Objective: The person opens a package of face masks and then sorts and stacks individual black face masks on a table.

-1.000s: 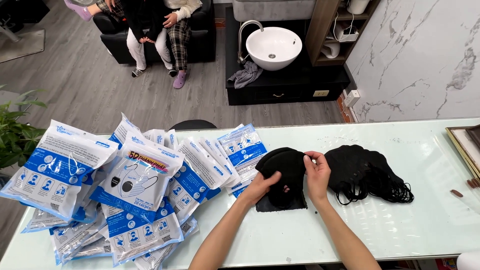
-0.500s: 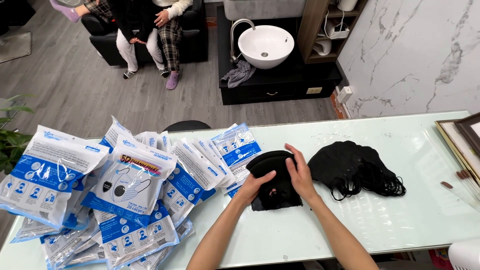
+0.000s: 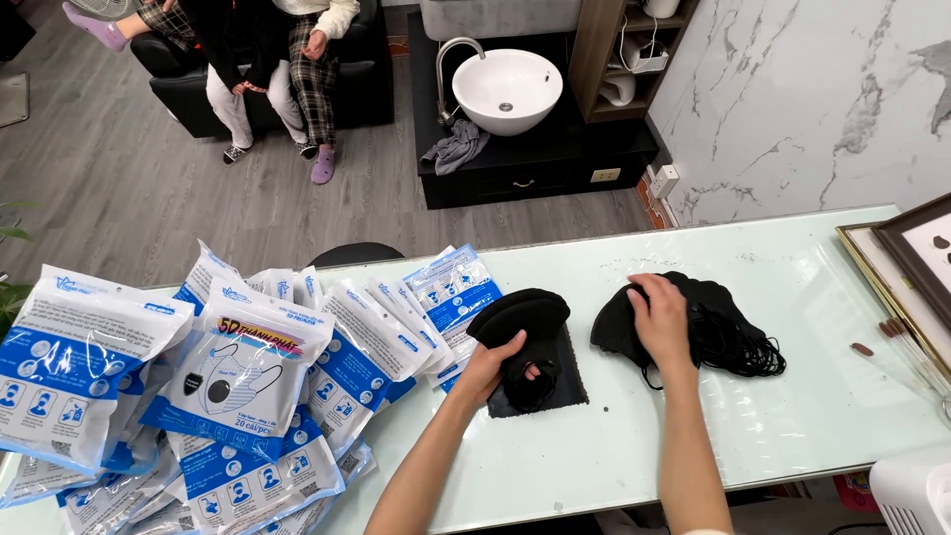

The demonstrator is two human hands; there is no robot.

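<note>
Right now my left hand is closed around a small stack of black masks on the glass table, just beside the blue-and-white packets. Meanwhile my right hand lies flat, fingers loose, on the bigger black mask pile nearby.

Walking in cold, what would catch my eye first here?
Probably the big heap of blue-and-white mask packets spread over the left of the glass table. Next, the two hands at the middle: the left hand on a small stack of black masks, the right hand on a looser pile.
</note>
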